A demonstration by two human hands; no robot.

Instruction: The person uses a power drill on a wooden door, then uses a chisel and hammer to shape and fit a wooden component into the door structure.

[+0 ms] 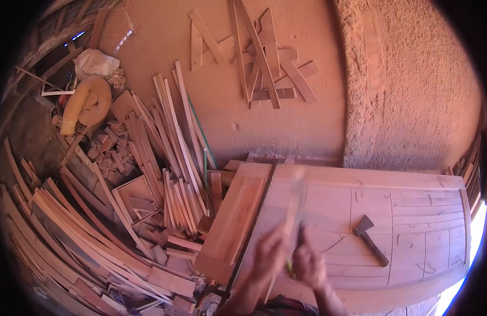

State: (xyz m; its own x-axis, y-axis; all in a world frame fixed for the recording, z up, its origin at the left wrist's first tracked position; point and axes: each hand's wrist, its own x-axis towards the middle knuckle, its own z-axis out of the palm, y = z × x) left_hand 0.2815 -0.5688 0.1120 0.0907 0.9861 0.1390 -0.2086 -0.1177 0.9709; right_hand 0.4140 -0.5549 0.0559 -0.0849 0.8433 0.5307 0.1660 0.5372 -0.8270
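- Panelled wood (328, 210) spreads beneath the action.
- Left hand (269, 252) is clamped on a slim strip (291, 213), held above the panelling.
- Right hand (309, 263) curls round a dark, blurred tool (301, 238), beside the strip: one slip could nick the left!
- Farther right, a loose hatchet (364, 226); a knock might send it sliding.
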